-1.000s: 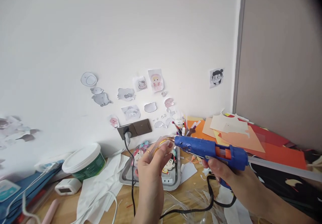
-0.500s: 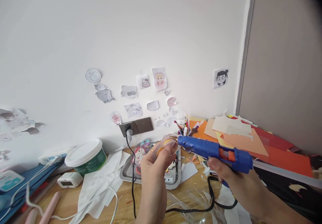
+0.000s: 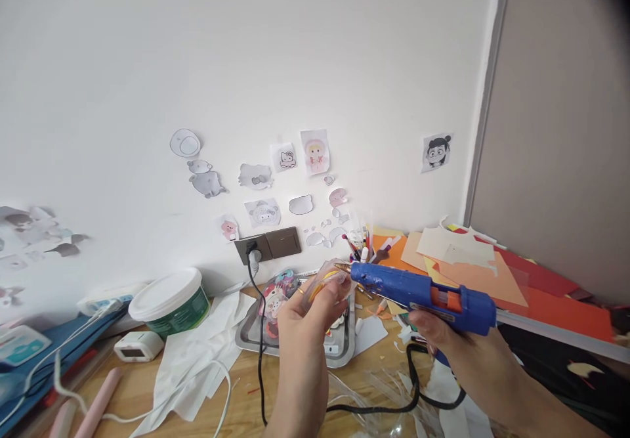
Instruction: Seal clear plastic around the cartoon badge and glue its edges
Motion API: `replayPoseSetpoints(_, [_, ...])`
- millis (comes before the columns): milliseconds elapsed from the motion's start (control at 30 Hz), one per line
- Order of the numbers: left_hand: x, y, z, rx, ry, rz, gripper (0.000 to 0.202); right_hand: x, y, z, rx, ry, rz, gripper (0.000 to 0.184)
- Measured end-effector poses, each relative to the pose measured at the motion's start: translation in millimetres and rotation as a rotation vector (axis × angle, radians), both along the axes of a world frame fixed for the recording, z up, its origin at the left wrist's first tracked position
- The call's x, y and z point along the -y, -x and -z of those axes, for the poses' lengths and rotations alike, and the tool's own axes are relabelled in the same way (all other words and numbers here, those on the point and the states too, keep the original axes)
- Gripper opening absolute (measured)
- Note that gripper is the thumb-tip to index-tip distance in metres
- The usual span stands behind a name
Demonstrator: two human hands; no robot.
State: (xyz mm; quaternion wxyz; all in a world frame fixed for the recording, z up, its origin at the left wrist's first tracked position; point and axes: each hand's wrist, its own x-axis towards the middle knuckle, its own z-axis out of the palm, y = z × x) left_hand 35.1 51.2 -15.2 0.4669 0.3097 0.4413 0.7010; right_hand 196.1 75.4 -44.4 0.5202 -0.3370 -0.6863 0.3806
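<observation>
My right hand (image 3: 445, 339) is wrapped round the grip of a blue hot glue gun (image 3: 394, 280), its nozzle aimed left. Pinched in my left hand (image 3: 315, 323) is a small clear plastic piece with yellow-orange parts (image 3: 322, 285); its exact kind is hard to make out. The nozzle tip meets or nearly meets the upper right edge of this piece; whether they touch I cannot tell. Below and behind my left hand lies a metal tray (image 3: 344, 352) with colourful cartoon cut-outs (image 3: 273, 303) in it, partly hidden by the hand.
A black cord (image 3: 260, 359) runs down from the wall socket (image 3: 253, 249). Coloured paper sheets (image 3: 497, 280) pile up at right, beside a pen holder (image 3: 361, 244). White paper (image 3: 191, 366), a lidded tub (image 3: 170, 300) and a small white device (image 3: 138, 346) stand left. Clear plastic scraps (image 3: 374, 392) lie in front.
The view has shifted slightly. Both hands keep their grips, and the nozzle stays at the plastic piece's upper edge with hardly any movement.
</observation>
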Motion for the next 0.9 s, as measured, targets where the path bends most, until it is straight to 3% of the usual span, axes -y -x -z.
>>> replayPoseSetpoints(100, [1, 1, 0.3, -0.016, 0.000, -0.004, 0.021, -1, -1, 5.0, 0.068, -0.058, 0.083, 0.033])
replayPoseSetpoints(167, [1, 1, 0.7, -0.032, -0.002, -0.009, 0.021, -2, -1, 4.3, 0.065, -0.013, 0.076, 0.036])
replayPoseSetpoints(467, [-3, 5, 2.0, 0.028, -0.019, 0.002, 0.021, -10, 6, -7.9, -0.229, 0.443, -0.336, 0.061])
replayPoseSetpoints(633, [-5, 8, 5.9, 0.047, 0.015, -0.020, 0.019, -14, 8, -9.0, -0.410, 0.485, -0.418, 0.072])
replayPoseSetpoints(900, [-5, 7, 5.8, 0.031, 0.019, -0.021, 0.019, -12, 8, -15.9, -0.454, 0.664, -0.463, 0.080])
